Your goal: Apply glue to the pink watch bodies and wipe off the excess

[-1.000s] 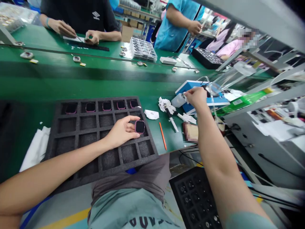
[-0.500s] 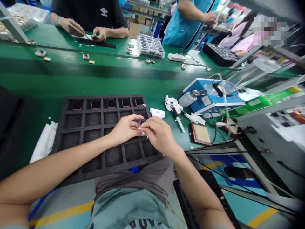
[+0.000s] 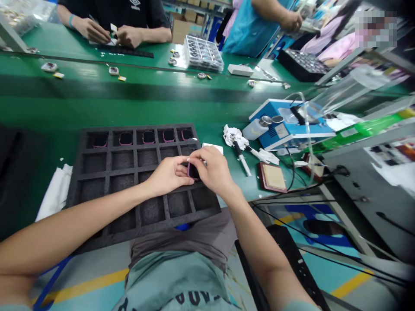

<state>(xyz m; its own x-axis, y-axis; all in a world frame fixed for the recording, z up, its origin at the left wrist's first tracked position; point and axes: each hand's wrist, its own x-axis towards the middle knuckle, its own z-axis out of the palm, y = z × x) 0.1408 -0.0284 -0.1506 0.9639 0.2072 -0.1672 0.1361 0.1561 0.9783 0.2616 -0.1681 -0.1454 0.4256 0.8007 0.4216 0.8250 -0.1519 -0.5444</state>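
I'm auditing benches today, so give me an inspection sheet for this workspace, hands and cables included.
Surface: green bench, with white scraps on it.
Work: watch, held over the foam tray; five watches in the tray's far row.
Clutter: crumpled tissue, bottle and sponge right of the tray.
Hands: left hand holds the watch; right hand is at it, its exact grip unclear.
Cables: black cables toward the bench's right end.
Surroundings: co-worker's hands opposite, holding small pieces.

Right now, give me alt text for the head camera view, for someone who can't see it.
A person's left hand holds a pink-edged watch, the right hand against it, above a black foam tray on a green table. Five similar watches sit in the tray's far row; a white bottle and blue box stand to the right.
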